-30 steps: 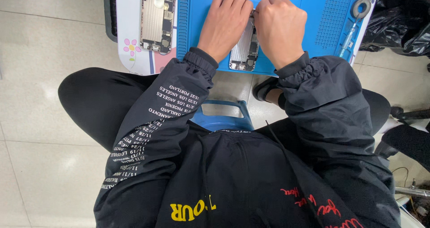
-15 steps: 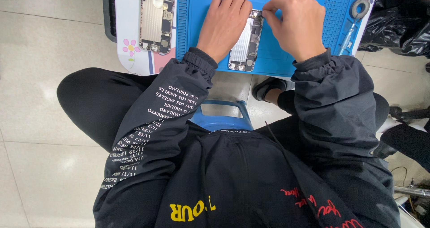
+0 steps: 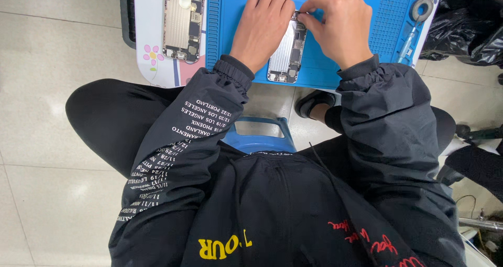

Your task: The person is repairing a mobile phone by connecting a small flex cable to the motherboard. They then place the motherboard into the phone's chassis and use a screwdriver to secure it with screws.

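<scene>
An opened silver phone chassis (image 3: 285, 55) lies on a blue work mat (image 3: 367, 15) at the top of the view. My left hand (image 3: 262, 26) rests flat on the chassis' left side, holding it down. My right hand (image 3: 338, 23) is at the chassis' upper right edge, thumb and forefinger pinched on a small part there; the part itself is too small to make out. A second opened phone (image 3: 182, 20) lies to the left on a white surface.
A roll of tape (image 3: 422, 7) and a slim tool (image 3: 407, 39) lie at the mat's right edge. Black bags (image 3: 471, 31) sit to the right. A blue stool (image 3: 259, 133) shows between my knees, above a tiled floor (image 3: 47, 62).
My right hand has moved from over the chassis' lower part up and right to its top edge, uncovering the chassis. My left hand stays put.
</scene>
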